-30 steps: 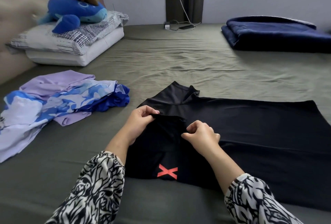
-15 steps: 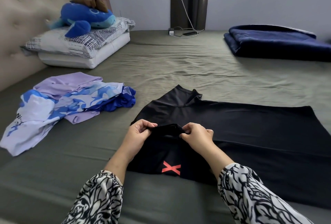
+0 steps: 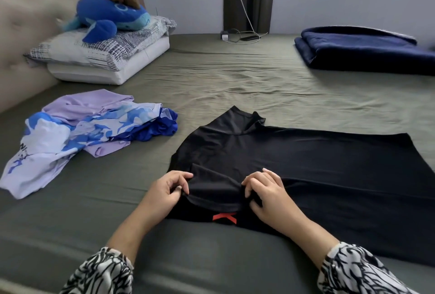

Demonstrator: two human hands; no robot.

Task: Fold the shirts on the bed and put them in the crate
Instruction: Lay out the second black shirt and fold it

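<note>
Lying under everything, well beyond and to both sides of the fingers: the bed (image 3: 235,77) in its olive sheet. Spreading across it from the fingers outward, mostly to their right: the black shirt (image 3: 306,164), long axis running left to right, hem end far to the right, collar end just beyond the fingers. Waiting well to the left of the fingers, apart from the black cloth: a loose heap of unfolded shirts (image 3: 82,133), lilac and blue-and-white. Sitting far beyond the fingers: stacked pillows (image 3: 98,58) with a blue plush toy (image 3: 113,18) on top at far left, a folded navy blanket (image 3: 364,51) at far right. No crate showing anywhere in view.

Pinching a turned-over flap of the black shirt at its near left edge: the left hand (image 3: 162,192), fingers (image 3: 181,179) curled round the cloth. Gripping the same flap's other side: the right hand (image 3: 268,197), fingers bent over the fabric, thumb tucked beneath. Peeking out just below the flap, between the two hands: a small red mark (image 3: 224,217).

Probably laying this side fold flat; the long remainder extending rightward, nearer the right hand.
</note>
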